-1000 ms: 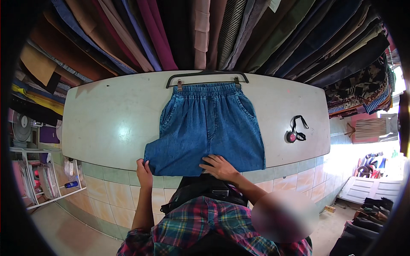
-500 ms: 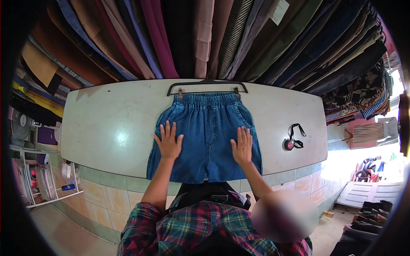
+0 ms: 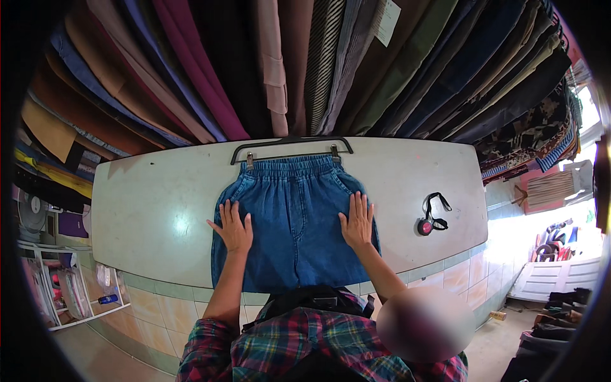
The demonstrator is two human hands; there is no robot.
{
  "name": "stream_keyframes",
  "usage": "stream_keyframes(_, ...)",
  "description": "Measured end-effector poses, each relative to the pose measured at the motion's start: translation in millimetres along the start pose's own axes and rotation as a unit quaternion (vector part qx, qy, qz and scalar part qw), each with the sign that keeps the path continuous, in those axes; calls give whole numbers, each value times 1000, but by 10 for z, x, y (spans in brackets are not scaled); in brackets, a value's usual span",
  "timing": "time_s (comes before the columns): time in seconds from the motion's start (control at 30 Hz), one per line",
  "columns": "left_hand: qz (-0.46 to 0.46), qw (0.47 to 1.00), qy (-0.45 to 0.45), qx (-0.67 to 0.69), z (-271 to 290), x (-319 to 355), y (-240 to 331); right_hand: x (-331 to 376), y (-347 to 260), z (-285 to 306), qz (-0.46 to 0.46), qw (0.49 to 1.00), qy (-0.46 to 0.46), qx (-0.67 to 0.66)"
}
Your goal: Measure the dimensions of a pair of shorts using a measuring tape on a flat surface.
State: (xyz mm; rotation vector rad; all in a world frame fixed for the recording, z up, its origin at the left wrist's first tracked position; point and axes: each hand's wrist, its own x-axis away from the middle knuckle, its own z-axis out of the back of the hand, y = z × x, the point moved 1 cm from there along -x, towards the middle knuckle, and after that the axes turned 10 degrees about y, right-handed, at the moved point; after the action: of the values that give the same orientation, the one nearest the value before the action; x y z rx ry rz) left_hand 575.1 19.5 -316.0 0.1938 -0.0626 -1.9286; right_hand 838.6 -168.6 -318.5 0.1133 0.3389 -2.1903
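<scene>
Blue denim shorts (image 3: 273,223) with a gathered elastic waistband lie spread on the white table (image 3: 146,210), their lower edge at the table's near side. Two metal clips fix the waistband to a black hanger (image 3: 293,144) at the far edge. My left hand (image 3: 235,230) rests flat on the left side of the shorts, fingers spread and thumb out. On the right side lies my right hand (image 3: 358,223), also flat with its fingers stretched out. Neither hand holds anything.
Beyond the table hangs a dense row of garments (image 3: 273,70). A small round device with a black strap (image 3: 424,225) lies on the table at right. A white rack (image 3: 83,299) stands at lower left, and dark folded clothes (image 3: 547,331) are at lower right.
The view has shifted, so the table's far edge and the hanger sit lower in the picture. My left hand's thumb and fingers are spread wider; both palms stay on the shorts.
</scene>
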Motion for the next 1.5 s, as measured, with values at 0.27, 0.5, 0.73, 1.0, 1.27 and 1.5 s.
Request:
stream_keyframes(0.27, -69, 997, -18, -2, -27, -196, 488, -508, -239, -28, 93, 994, -26, -43)
stream_keyframes(0.5, -105, 991, 20, 84, -67, -64, 225, -256, 449, 296, 1, 987, 77, -143)
stream_keyframes(0.73, -52, 998, 19, -6, -54, 371, 96, 577, 1862, 561, -216, 963, 147, 62)
stream_keyframes(1.0, -34, 988, 8, 148, 4, 364, -58, 532, 1633, 612, -225, 935, 270, 48)
stream_keyframes(1.27, -61, 997, 38, 16, 115, 717, -384, 851, 325, 307, -6, 979, 21, -201)
stream_keyframes(1.5, -67, 995, 55, 47, 221, 1030, -521, 1273, 262, 360, 40, 991, 58, -118)
